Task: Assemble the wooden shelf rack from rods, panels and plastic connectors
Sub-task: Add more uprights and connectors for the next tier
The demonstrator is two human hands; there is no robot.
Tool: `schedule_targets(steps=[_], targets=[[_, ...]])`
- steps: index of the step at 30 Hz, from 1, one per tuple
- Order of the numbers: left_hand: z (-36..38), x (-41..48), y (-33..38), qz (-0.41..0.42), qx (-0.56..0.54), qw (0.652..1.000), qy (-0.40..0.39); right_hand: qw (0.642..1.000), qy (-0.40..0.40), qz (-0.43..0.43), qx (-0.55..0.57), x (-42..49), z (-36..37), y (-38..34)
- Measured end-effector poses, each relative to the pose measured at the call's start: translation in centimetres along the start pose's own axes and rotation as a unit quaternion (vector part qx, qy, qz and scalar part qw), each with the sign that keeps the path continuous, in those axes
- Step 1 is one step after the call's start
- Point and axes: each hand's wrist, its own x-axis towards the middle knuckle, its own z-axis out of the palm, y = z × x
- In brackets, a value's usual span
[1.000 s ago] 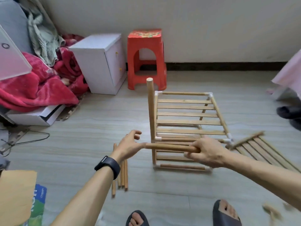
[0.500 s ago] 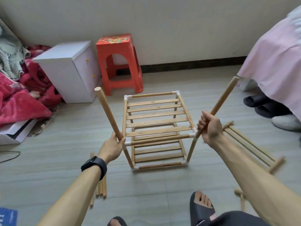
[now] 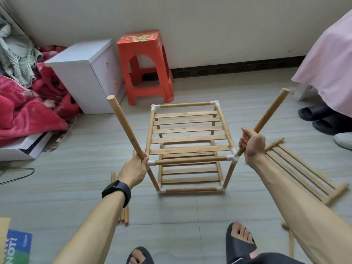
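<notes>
left hand (image 3: 133, 168) grips left rod (image 3: 124, 126), right hand (image 3: 252, 143) grips right rod (image 3: 270, 111): two rods; one rack (image 3: 188, 149) between hands.

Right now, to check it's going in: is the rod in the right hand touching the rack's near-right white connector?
Touching. The head view shows the rod below the right hand meeting the white connector with no gap.

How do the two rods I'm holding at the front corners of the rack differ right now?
The left rod leans left, its top toward the white cabinet; the right rod leans right, toward the pink cloth. The left hand holds the left rod at its very foot, while the right hand fists round the right rod slightly above its foot. Both are plain round wood, each foot at a white corner connector.
</notes>
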Motion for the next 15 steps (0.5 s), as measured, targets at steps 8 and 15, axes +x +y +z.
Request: schedule_targets(steps=[8, 15], targets=[[-0.5, -1.1, 1.3, -0.024, 0.007, 1.000, 0.007, 0.991, -0.033, -0.067, -0.109, -2.9, 0.5, 2.4], [-1.2, -1.4, 2.2, -0.040, -0.008, 0.999, -0.013, 0.987, 0.001, -0.027, -0.155, -2.4, 0.8, 2.3]])
